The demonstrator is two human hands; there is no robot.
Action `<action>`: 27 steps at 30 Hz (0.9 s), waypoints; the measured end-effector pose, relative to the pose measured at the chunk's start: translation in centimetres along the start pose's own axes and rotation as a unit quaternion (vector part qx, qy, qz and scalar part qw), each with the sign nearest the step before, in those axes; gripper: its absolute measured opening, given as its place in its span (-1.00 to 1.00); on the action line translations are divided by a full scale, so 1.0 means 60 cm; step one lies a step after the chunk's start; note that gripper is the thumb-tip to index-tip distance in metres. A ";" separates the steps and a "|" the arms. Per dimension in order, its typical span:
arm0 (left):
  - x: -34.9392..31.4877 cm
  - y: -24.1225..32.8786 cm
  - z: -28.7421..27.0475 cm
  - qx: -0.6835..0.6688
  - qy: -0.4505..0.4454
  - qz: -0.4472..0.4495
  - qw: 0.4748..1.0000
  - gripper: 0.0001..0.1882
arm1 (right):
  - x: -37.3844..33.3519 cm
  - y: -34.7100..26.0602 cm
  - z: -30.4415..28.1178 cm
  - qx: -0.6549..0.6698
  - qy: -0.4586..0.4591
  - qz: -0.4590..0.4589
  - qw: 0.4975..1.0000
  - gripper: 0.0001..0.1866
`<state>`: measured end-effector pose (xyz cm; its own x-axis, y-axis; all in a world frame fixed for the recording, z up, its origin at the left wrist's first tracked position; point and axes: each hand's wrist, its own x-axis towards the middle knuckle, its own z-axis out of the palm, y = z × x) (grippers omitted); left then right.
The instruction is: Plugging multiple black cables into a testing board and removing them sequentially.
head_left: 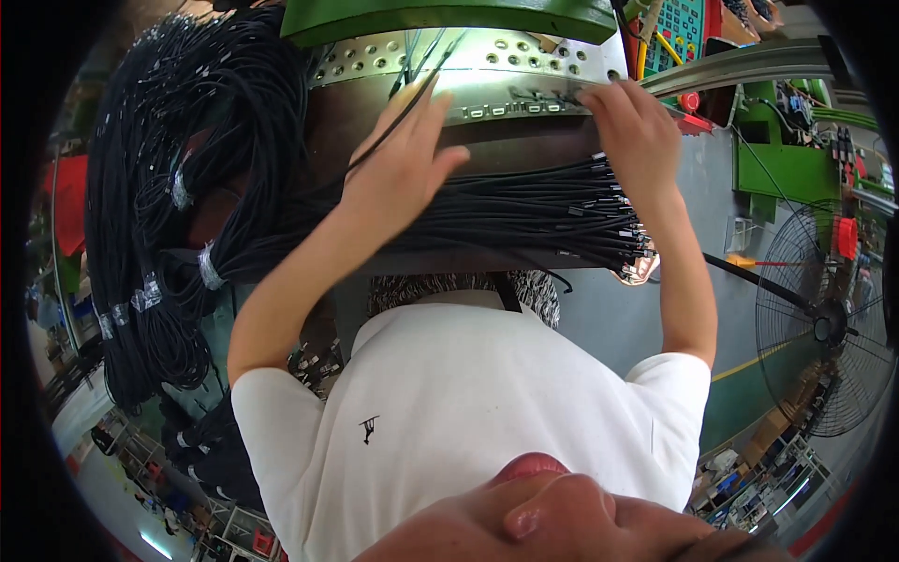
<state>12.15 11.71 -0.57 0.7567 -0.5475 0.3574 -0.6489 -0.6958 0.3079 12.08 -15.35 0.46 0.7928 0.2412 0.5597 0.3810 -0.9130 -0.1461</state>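
Observation:
My left hand [398,159] reaches up to the metal work plate, its fingers stretched and its thumb spread out to the side. A black cable [398,122] runs slantwise across this hand and on up toward the machine. Over at the plate's right end, my right hand [641,136] has bent fingers with their tips together; what they pinch, if anything, is hidden. Beside those fingertips lie small dark pieces [543,96]. Several small metal connectors [515,110] sit in a row along the plate's front edge. Below both hands stretches a thick bundle of black cables [524,211], connector ends to the right.
Behind the plate stands a green machine part [449,19] over a perforated bright metal bed [356,58]. Large tied cable coils [197,122] hang at the left. A metal rail [740,70] and a teal keypad panel [679,33] are at the upper right. A floor fan [829,323] stands right.

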 end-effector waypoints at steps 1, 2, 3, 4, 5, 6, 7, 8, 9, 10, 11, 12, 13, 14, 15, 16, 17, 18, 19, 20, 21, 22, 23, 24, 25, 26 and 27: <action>-0.019 0.015 -0.011 -0.058 -0.052 0.019 0.997 -0.34 | -0.025 -0.002 -0.041 -0.008 0.047 -0.016 0.999 -0.87; -0.037 0.030 -0.024 -0.114 -0.102 0.035 0.988 -0.25 | -0.064 0.002 -0.076 -0.011 0.052 0.061 0.997 -0.89; -0.056 0.035 -0.023 -0.092 -0.147 0.059 0.983 -0.14 | -0.113 0.017 -0.101 -0.014 0.055 0.137 0.989 -0.89; -0.071 0.036 -0.024 -0.050 -0.180 0.043 0.982 -0.07 | -0.168 0.048 -0.120 -0.080 0.023 0.195 0.977 -0.81; -0.077 0.031 -0.020 -0.015 -0.168 0.053 0.984 -0.09 | -0.205 0.067 -0.135 -0.148 -0.009 0.256 0.955 -0.73; -0.079 0.025 -0.013 0.023 -0.158 0.065 0.985 -0.11 | -0.212 0.056 -0.133 -0.150 -0.010 0.261 0.954 -0.73; -0.079 0.023 -0.008 0.020 -0.162 0.067 0.984 -0.11 | -0.212 0.028 -0.123 -0.148 0.007 0.257 0.955 -0.65; -0.075 0.019 -0.001 0.051 -0.146 0.083 0.984 -0.15 | -0.210 -0.006 -0.111 -0.145 0.025 0.253 0.956 -0.57; -0.069 0.014 0.001 0.080 -0.131 0.100 0.983 -0.19 | -0.199 -0.059 -0.097 0.000 0.009 0.210 0.978 -0.40; -0.052 0.014 0.000 0.072 -0.102 0.111 0.986 -0.23 | -0.186 -0.110 -0.077 0.075 -0.069 0.124 0.987 -0.30; -0.043 0.013 0.001 0.061 -0.105 0.114 0.986 -0.24 | -0.164 -0.150 -0.065 0.076 -0.127 0.082 0.986 -0.23; -0.039 0.008 -0.002 0.056 -0.104 0.114 0.986 -0.25 | -0.144 -0.168 -0.053 0.080 -0.182 0.033 0.980 -0.16; -0.041 0.003 -0.001 0.029 -0.084 0.107 0.990 -0.25 | -0.138 -0.151 -0.040 0.057 -0.183 0.079 0.978 -0.13; -0.045 0.002 -0.012 -0.007 -0.088 0.082 0.993 -0.32 | -0.137 -0.128 -0.035 0.034 -0.184 0.124 0.974 -0.10; -0.055 -0.003 -0.016 -0.009 -0.094 0.088 0.992 -0.39 | -0.129 -0.100 -0.051 -0.038 -0.212 0.116 0.970 -0.09; -0.068 -0.008 -0.020 -0.009 -0.100 0.090 0.991 -0.46 | -0.129 -0.074 -0.062 -0.059 -0.216 0.096 0.970 -0.10; -0.074 -0.012 -0.019 -0.004 -0.098 0.084 0.992 -0.46 | -0.129 -0.049 -0.073 -0.080 -0.227 0.088 0.967 -0.13; -0.074 -0.014 -0.018 -0.021 -0.091 0.080 0.992 -0.55 | -0.123 -0.031 -0.083 -0.103 -0.241 0.084 0.961 -0.17; -0.070 -0.015 -0.015 -0.038 -0.080 0.075 0.993 -0.64 | -0.103 -0.026 -0.088 -0.103 -0.241 0.080 0.962 -0.17; -0.070 -0.014 -0.017 -0.037 -0.078 0.071 0.994 -0.64 | -0.080 -0.025 -0.092 0.020 -0.218 0.086 0.972 -0.26; -0.062 -0.017 -0.014 -0.057 -0.057 0.054 0.995 -0.71 | -0.061 -0.020 -0.086 0.138 -0.191 0.095 0.967 -0.34; -0.057 -0.016 -0.014 -0.078 -0.039 0.039 0.995 -0.77 | -0.045 -0.018 -0.065 0.135 -0.190 0.098 0.968 -0.34; -0.053 -0.012 -0.019 -0.095 -0.040 0.010 0.995 -0.83 | -0.026 -0.015 -0.034 0.110 -0.156 0.030 0.981 -0.45; -0.052 -0.009 -0.027 -0.127 -0.048 -0.037 0.990 -0.85 | -0.005 -0.008 -0.006 0.085 -0.120 -0.041 0.988 -0.57; -0.047 -0.005 -0.034 -0.144 -0.053 -0.051 0.987 -0.86 | 0.003 0.006 0.024 0.144 -0.154 -0.046 0.976 -0.63; -0.044 -0.003 -0.040 -0.162 -0.059 -0.063 0.983 -0.87 | 0.001 0.019 0.050 0.201 -0.187 -0.048 0.960 -0.70; -0.045 -0.001 -0.047 -0.160 -0.059 -0.061 0.983 -0.87 | 0.009 0.026 0.062 0.236 -0.190 -0.054 0.951 -0.74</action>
<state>9.92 14.55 0.90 0.8224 -0.5322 0.2009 -0.5301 -0.5889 0.6101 14.91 -15.43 -2.51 0.8179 0.5079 0.2704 0.5696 -0.6482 -0.5053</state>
